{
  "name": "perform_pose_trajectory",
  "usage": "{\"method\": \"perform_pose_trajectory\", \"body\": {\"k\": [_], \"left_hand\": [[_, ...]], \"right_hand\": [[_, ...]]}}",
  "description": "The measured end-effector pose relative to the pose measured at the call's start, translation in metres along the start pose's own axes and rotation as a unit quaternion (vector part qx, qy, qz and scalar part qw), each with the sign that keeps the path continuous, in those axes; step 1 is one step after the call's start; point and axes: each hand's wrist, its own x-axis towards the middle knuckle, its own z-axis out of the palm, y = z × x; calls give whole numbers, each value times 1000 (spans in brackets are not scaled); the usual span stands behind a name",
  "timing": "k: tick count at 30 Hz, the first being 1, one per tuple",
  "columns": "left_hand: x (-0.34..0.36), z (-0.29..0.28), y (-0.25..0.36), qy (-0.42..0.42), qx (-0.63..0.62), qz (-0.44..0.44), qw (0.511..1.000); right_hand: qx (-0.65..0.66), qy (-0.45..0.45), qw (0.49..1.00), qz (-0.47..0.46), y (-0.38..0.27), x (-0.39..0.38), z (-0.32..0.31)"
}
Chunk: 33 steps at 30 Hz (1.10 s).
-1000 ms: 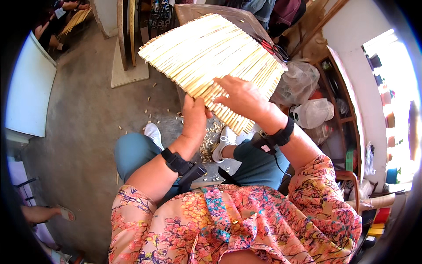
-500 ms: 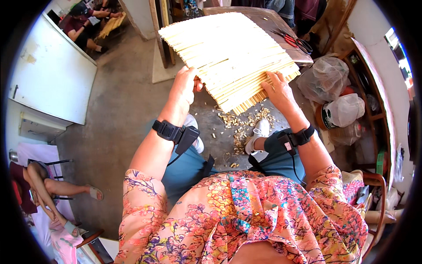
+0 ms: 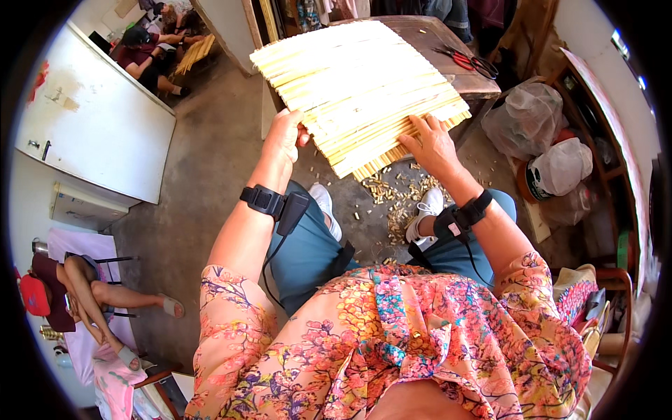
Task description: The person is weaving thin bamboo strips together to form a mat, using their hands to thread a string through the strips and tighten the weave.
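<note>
A pale yellow mat of many thin straw sticks [image 3: 357, 84], with ragged stick ends along its edges, fills the upper middle, partly over a worn wooden table [image 3: 420, 38]. My left hand [image 3: 285, 140] is closed round the mat's lower left edge, fingertips curled under it. Near the lower right edge, my right hand [image 3: 430, 147] holds the mat, thumb and fingers lying over the top sticks; its grip underneath is hidden. Red-and-black scissors [image 3: 467, 61] lie on the table just right of the mat. Many short cut stick pieces [image 3: 392, 196] are scattered on the floor below, between my shoes.
Bagged bundles [image 3: 521, 119] and a wooden shelf [image 3: 609, 171] line the right. At left are a white cabinet [image 3: 112, 133] and a seated person's bare legs [image 3: 119, 294]. People [image 3: 150, 56] work with another straw mat at upper left. A wooden chair [image 3: 623, 301] stands lower right.
Since a second ago both hands moved apart along the mat's edge, and the right hand left its middle. The mat turned slightly; over the last half second it shifted a little left and down.
</note>
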Motion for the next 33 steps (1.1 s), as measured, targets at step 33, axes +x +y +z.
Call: {"method": "perform_pose_trajectory", "body": {"k": [33], "left_hand": [[-106,166,179,-156,670,528,498]], "right_hand": [[722,83,686,35,-47,51,-110]]}}
